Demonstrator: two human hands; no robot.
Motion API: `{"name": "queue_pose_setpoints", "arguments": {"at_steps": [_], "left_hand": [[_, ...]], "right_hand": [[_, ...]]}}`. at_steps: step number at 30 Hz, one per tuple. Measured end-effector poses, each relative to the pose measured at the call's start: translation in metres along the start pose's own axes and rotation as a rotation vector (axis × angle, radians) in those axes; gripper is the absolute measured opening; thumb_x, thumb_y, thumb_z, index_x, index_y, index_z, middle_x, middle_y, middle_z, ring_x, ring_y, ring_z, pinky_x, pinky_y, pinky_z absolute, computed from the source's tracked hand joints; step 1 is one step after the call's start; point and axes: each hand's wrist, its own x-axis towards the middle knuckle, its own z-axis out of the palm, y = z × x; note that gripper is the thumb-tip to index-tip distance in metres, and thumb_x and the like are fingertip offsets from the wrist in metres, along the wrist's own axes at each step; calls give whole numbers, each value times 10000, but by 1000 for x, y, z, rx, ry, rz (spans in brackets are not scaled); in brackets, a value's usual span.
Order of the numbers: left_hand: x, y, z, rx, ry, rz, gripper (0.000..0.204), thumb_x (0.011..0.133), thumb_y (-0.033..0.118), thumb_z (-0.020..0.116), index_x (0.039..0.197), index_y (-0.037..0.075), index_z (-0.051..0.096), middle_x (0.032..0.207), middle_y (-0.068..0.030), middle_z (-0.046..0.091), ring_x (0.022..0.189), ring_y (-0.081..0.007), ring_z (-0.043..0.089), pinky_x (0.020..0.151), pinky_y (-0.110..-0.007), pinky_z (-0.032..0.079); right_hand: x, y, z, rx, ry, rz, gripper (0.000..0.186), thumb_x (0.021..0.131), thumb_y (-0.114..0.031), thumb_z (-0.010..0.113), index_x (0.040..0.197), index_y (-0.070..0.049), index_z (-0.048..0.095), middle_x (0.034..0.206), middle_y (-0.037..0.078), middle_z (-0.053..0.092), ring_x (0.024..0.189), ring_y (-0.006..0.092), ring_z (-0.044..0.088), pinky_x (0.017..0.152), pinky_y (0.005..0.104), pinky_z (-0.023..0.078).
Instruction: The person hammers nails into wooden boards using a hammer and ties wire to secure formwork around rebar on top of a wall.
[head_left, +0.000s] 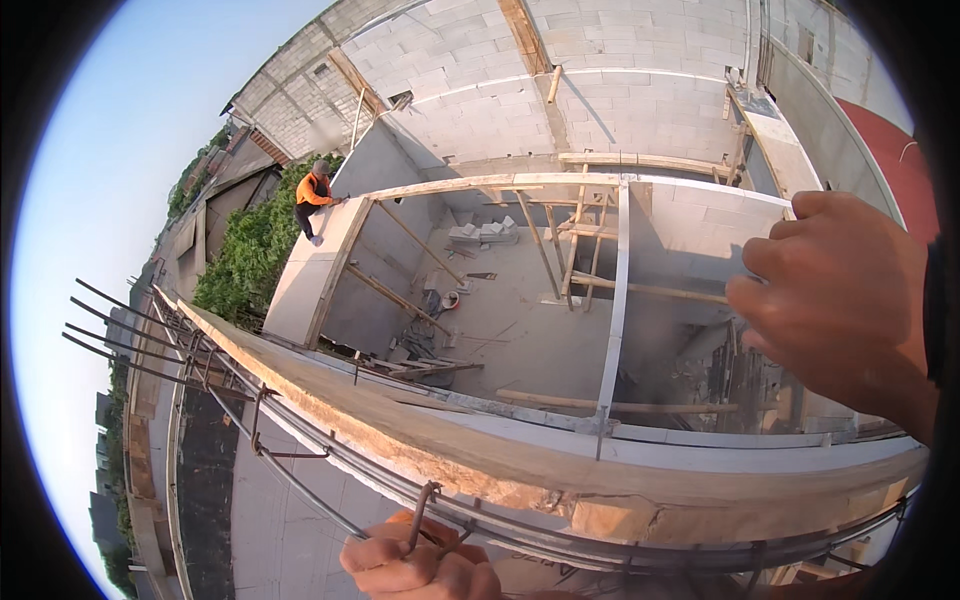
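My left hand (425, 565), low in the middle, is closed around a bent steel stirrup (428, 500) beside the long reinforcing bars (300, 485). A small bit of something orange shows at its fingers; I cannot tell what it is. Up at the right, my right hand (830, 290) is raised with its fingers curled in, apart from the bars. Its palm side is hidden, so whatever it may hold does not show. A dark band circles that wrist. More stirrups, such as a rusty one (258, 420), hang along the bars.
A long wooden board (400, 415) runs beside the bars, whose ends (110, 330) stick out at the left. Beyond lies a deep drop to a floor (500, 340) between block walls (640, 110), with wooden props (540, 250). Another person in orange (313, 192) is on a far ledge.
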Motion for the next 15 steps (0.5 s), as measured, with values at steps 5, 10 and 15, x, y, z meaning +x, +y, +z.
{"name": "queue_pose_setpoints", "arguments": {"at_steps": [5,10,15], "left_hand": [[-4,1,0,11,-1,-5,447,812,626,697,752,190,617,624,66,369,551,-123,370,640,-325,296],[-2,5,1,15,-10,-3,461,811,648,697,726,203,614,601,81,338,531,-104,340,628,-309,268],[5,5,-7,32,-5,29,475,811,671,696,700,217,611,579,97,306,511,-85,310,616,-292,240]], "right_hand": [[22,2,19,-41,-134,-107,109,860,-168,733,818,-88,673,755,38,664,815,181,709,867,338,514],[36,-2,39,65,-128,-223,111,885,-175,695,823,-88,667,777,49,667,807,210,710,832,360,518],[52,-16,46,224,-54,-335,126,910,-183,657,828,-88,661,798,61,671,800,239,711,797,381,521]]}}
